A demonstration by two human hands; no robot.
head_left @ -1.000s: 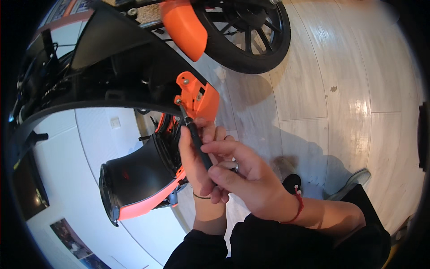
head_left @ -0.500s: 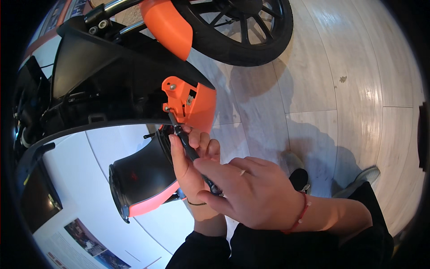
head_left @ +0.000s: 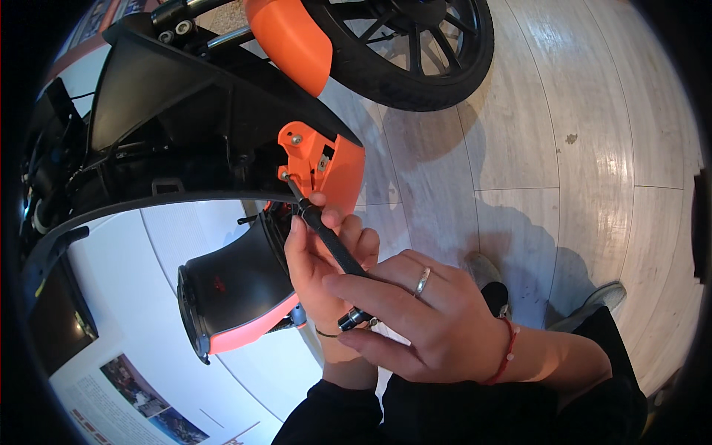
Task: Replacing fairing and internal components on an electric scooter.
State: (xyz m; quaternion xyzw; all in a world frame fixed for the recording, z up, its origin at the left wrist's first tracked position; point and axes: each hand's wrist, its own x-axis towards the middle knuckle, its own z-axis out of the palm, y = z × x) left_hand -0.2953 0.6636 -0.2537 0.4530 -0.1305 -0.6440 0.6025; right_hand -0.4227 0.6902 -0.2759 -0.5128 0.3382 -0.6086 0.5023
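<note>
A slim black-handled screwdriver (head_left: 337, 245) slants across the middle, its thin metal shaft reaching a screw (head_left: 285, 176) on the lower corner of an orange plastic bracket (head_left: 308, 152). My left hand (head_left: 308, 259) is closed round the front of the handle, thumb on one side and fingertips on the other. Over the back end lies my right hand (head_left: 426, 311), its index finger along the handle and its thumb beside the dark, shiny end piece. Its other fingers are curled and partly hidden. Another bolt (head_left: 297, 139) sits higher on the bracket, which is attached to a black body panel (head_left: 193, 111).
A motorbike or scooter wheel (head_left: 415, 74) with an orange fender (head_left: 293, 44) stands at the top. Below the panel is a black and pink-orange part (head_left: 237, 289) in front of a white printed board (head_left: 245, 400). Shoes (head_left: 486, 271) stand on the plank floor (head_left: 519, 222).
My right hand has turned about the screwdriver's back end, so its ring and the shiny end piece now show. The vehicle has shifted slightly right in view; the tip stays at the screw.
</note>
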